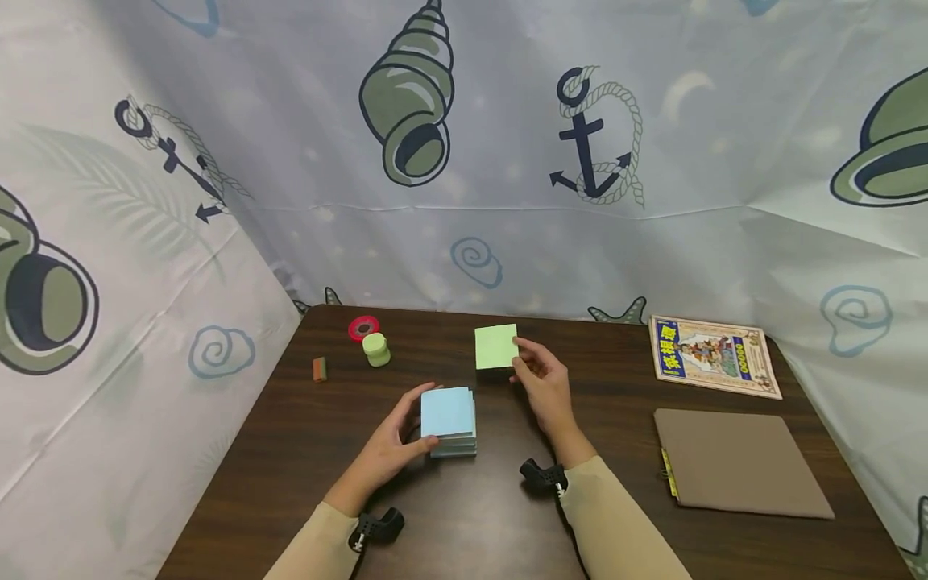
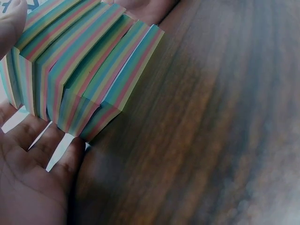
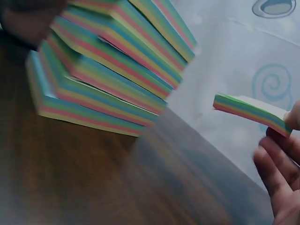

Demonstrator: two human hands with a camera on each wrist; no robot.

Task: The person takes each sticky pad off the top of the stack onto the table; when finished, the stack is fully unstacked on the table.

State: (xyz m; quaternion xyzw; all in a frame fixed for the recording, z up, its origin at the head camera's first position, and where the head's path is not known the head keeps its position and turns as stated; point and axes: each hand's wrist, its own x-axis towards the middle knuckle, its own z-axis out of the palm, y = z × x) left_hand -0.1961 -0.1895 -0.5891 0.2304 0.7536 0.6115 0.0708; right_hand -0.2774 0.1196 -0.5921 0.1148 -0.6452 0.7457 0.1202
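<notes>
A stack of sticky note pads (image 1: 446,412), pale blue on top, stands in the middle of the table. My left hand (image 1: 391,445) holds it from the left, thumb at the near edge and fingers along the far side. In the left wrist view the stack (image 2: 89,65) shows striped edges in green, yellow, red and blue, its pads slightly out of line. My right hand (image 1: 547,393) pinches the right edge of one light green sticky note pad (image 1: 496,346), beyond and right of the stack. That striped pad (image 3: 251,111) appears raised in the right wrist view.
At the back left are a red round tape roll (image 1: 363,327), a light green capped container (image 1: 376,350) and a small orange-and-green block (image 1: 320,370). Picture booklets (image 1: 714,356) lie at the back right, with a grey-brown folder (image 1: 743,463) nearer. Printed curtains (image 1: 507,258) border the table.
</notes>
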